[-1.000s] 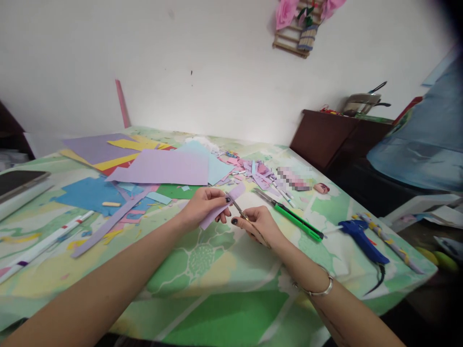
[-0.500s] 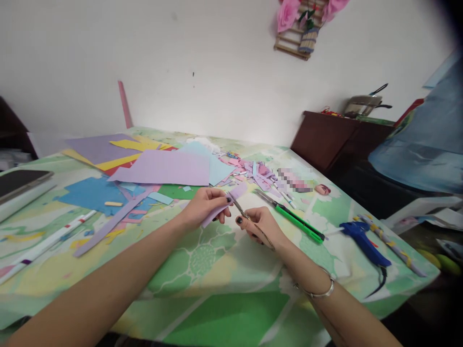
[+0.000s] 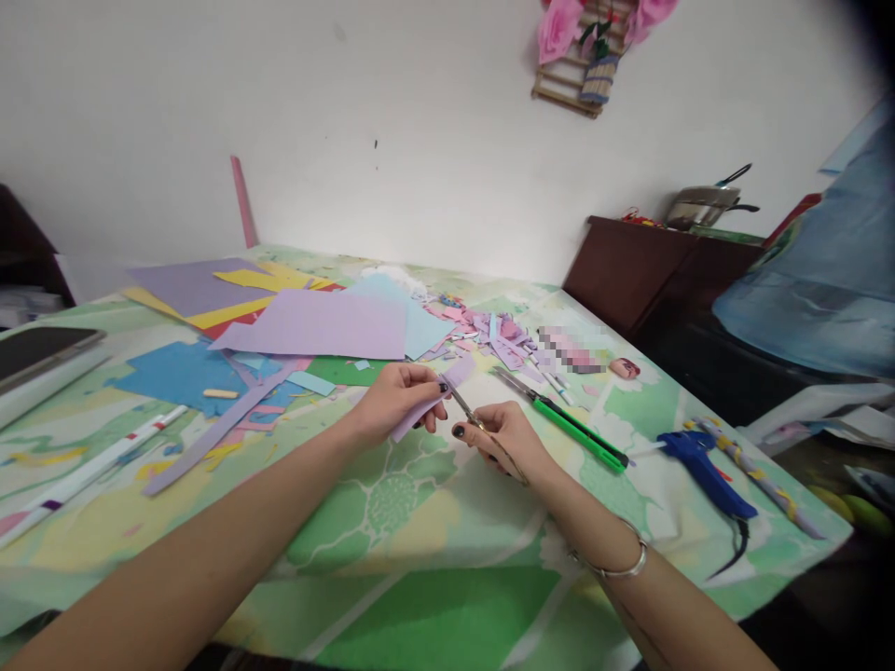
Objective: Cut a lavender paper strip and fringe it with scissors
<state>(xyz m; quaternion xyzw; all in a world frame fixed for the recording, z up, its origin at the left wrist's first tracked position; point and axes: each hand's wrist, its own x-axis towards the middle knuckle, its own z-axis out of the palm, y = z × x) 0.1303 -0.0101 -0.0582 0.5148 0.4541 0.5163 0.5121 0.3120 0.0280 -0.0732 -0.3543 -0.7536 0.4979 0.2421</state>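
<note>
Between the fingers of my left hand (image 3: 398,403) is a small lilac paper piece (image 3: 414,421), pinched by thumb and forefinger. My right hand (image 3: 504,436) is wrapped round the handles of a pair of scissors (image 3: 464,404), whose blades point up and left to the paper at my left fingertips. Whether the blades are fully closed on the paper is too small to tell. A green utility knife (image 3: 580,432) lies just right of my right hand. Behind my left hand rests a large lilac paper sheet (image 3: 328,324).
Paper scraps (image 3: 500,335) are heaped behind my hands. To the right lie a blue glue gun (image 3: 709,473) and a wrapped stick (image 3: 762,480). White striped sticks (image 3: 98,473), a long lilac strip (image 3: 216,433) and a phone (image 3: 46,356) are on the left.
Almost nothing differs. My right hand and the scissor handles have shifted very slightly, while my left hand keeps its hold on the paper.
</note>
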